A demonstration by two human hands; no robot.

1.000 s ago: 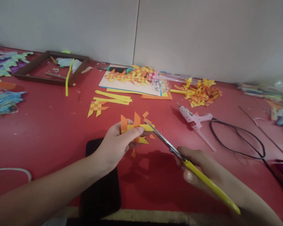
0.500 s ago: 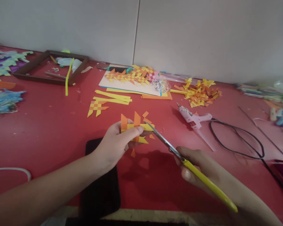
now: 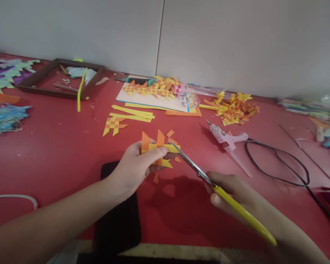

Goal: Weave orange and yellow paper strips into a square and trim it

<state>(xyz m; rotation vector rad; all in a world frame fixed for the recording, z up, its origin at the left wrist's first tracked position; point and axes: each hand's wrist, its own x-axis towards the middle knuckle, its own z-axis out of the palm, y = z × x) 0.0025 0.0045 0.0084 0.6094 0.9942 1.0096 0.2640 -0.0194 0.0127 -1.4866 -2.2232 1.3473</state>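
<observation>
Between the thumb and fingers of my left hand point(image 3: 139, 163) is a woven piece of orange and yellow paper strips point(image 3: 160, 138), partly hidden by the thumb. My right hand point(image 3: 231, 190) is closed on a pair of scissors point(image 3: 199, 172) with yellow handles. The blades reach left to the end of a yellow strip on the woven piece. Small orange paper scraps point(image 3: 156, 178) lie on the red table around it. A finished-looking woven paper fish point(image 3: 112, 124) rests beyond my left hand, beside loose yellow strips point(image 3: 134, 113).
Pink glue gun point(image 3: 227, 141) with a black cord point(image 3: 277, 181) lies at right. Behind are a pile of paper offcuts point(image 3: 238, 108), paper sheets point(image 3: 126, 96) bearing more woven pieces, and a brown frame point(image 3: 46, 91). A black phone point(image 3: 121, 220) lies under my left forearm.
The hands, scissors and paper hold almost the same pose. The whole scene has shifted very slightly to the right in view.
</observation>
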